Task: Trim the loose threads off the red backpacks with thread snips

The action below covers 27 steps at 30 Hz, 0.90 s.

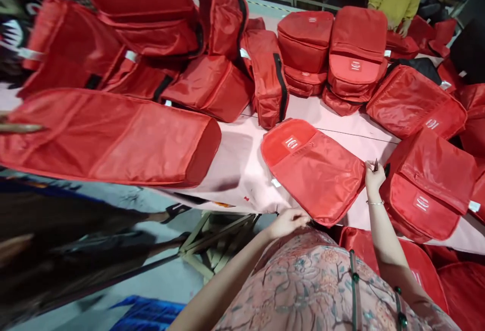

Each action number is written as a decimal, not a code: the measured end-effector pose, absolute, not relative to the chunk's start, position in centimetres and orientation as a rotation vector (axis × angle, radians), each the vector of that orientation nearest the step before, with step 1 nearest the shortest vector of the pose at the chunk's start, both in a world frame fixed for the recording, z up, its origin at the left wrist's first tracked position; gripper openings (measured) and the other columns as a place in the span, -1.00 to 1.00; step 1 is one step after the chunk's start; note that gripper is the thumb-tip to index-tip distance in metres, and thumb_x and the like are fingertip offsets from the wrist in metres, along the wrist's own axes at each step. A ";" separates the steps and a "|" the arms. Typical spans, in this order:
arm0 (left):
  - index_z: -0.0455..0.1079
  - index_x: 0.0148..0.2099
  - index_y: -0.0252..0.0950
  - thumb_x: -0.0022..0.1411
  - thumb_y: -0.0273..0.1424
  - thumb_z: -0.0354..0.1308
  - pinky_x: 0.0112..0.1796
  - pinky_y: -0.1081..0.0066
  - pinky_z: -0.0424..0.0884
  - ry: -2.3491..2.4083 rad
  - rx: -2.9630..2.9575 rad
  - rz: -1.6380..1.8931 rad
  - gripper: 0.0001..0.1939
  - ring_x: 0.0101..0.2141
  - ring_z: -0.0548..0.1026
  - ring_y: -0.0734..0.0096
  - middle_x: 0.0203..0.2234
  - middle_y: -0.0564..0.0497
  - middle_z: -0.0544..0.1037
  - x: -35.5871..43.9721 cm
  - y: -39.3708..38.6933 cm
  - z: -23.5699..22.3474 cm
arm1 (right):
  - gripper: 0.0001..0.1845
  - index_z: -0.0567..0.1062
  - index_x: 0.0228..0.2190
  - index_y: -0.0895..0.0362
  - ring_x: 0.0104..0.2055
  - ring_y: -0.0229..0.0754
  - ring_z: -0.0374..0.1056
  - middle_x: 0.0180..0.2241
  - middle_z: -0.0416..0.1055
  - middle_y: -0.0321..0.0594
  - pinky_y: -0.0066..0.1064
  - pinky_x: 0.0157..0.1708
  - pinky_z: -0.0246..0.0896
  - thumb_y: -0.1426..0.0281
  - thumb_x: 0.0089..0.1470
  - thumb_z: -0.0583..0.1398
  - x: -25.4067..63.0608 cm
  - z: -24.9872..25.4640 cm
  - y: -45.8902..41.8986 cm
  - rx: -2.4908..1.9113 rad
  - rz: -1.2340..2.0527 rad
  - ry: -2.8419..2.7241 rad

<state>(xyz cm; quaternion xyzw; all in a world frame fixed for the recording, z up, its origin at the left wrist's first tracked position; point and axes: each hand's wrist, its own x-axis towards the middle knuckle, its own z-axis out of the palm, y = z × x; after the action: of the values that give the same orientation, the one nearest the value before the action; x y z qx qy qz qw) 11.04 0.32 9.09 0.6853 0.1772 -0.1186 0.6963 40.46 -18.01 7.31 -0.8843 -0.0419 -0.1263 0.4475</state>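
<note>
Your flat red bag [312, 169] lies on the pale pink tabletop [235, 169] right of the centre of the frame, set aslant, with its white printed mark [291, 142] toward the upper left and its plain end toward the lower right. Your right hand [374, 179], with a thin bracelet [375, 202] at the wrist, stands at the right-hand corner of the bag; its fingers are closed around a small dark pointed tool [376, 165] whose tip points to the top of the frame. Your left hand [290, 222] is at the bag's lower edge, below the centre of the frame, fingers drawn together and fingertips beside the fabric; you cannot tell from this view whether they pinch it. The body of the bag thus extends up and left from the line between your two hands. A white tag [276, 183] shows at its left edge. Just beyond your right hand, at the right of the frame, sits a fuller red backpack [432, 184]; a long red bag [113, 139] lies across the left of the frame, well apart from both hands.
</note>
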 end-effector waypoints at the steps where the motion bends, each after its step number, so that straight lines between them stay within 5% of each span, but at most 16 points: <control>1: 0.41 -0.33 -0.30 0.11 -0.21 0.08 -0.28 0.39 0.40 0.432 1.562 -0.164 -0.75 -0.37 0.48 0.34 -0.44 -0.02 0.53 11.5 1.3 9.2 | -0.63 0.53 -0.34 0.27 -0.35 -0.16 0.33 -0.38 0.45 -0.09 -0.34 -0.24 0.21 0.22 -0.03 0.13 40.6 7.9 -16.9 -2.209 -0.359 -0.166; 7: 0.35 -0.05 -0.34 0.14 -0.32 0.06 0.01 0.22 0.27 1.016 1.947 0.469 -0.67 -0.03 0.39 0.18 -0.08 -0.19 0.46 15.1 8.6 7.3 | -0.67 0.50 -0.36 0.22 -0.33 -0.16 0.32 -0.39 0.43 -0.12 -0.35 -0.24 0.22 0.24 0.07 0.06 35.4 9.8 -15.2 -2.222 -0.287 -0.502; 12: 0.39 -0.11 -0.31 0.20 -0.34 -0.01 -0.07 0.26 0.33 1.107 1.906 0.293 -0.73 -0.14 0.47 0.22 -0.16 -0.14 0.52 15.2 9.7 4.2 | -0.61 0.48 -0.18 0.21 -0.04 -0.07 0.31 -0.10 0.39 0.01 -0.24 -0.02 0.18 0.20 0.09 0.08 28.7 8.6 -18.9 -2.233 -0.228 -0.545; 17: 0.39 -0.20 -0.31 0.17 -0.36 0.00 -0.15 0.33 0.35 1.187 1.753 0.323 -0.79 -0.23 0.48 0.30 -0.26 -0.09 0.54 14.1 7.1 3.2 | -0.30 0.27 0.12 0.21 0.10 0.03 0.22 0.08 0.28 0.03 -0.14 0.05 0.13 0.09 0.01 0.12 26.5 7.6 -20.8 -2.354 0.019 -0.479; 23: 0.36 -0.31 -0.30 0.13 -0.42 0.00 -0.25 0.38 0.36 1.034 1.662 0.225 -0.87 -0.35 0.45 0.37 -0.42 0.00 0.49 13.3 1.9 3.7 | -0.35 0.43 0.01 0.03 -0.26 0.08 0.43 -0.17 0.49 -0.04 -0.14 -0.28 0.29 0.02 -0.10 0.13 35.0 8.0 -22.2 -2.539 0.150 -0.429; 27: 0.41 -0.28 -0.29 0.10 -0.47 -0.02 -0.20 0.34 0.36 0.884 1.861 0.234 -0.81 -0.30 0.45 0.31 -0.37 -0.05 0.51 12.5 2.3 5.2 | -0.43 0.48 -0.08 -0.18 -0.57 0.09 0.39 -0.46 0.50 -0.01 -0.15 -0.62 0.16 -0.04 -0.16 0.14 38.6 8.8 -22.6 -2.683 0.113 -0.424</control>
<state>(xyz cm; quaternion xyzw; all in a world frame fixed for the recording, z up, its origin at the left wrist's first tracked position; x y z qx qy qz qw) 12.52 2.30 5.21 0.7725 0.3670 0.0970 0.5091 38.56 -22.58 8.82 -0.9649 -0.1526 0.0406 0.2098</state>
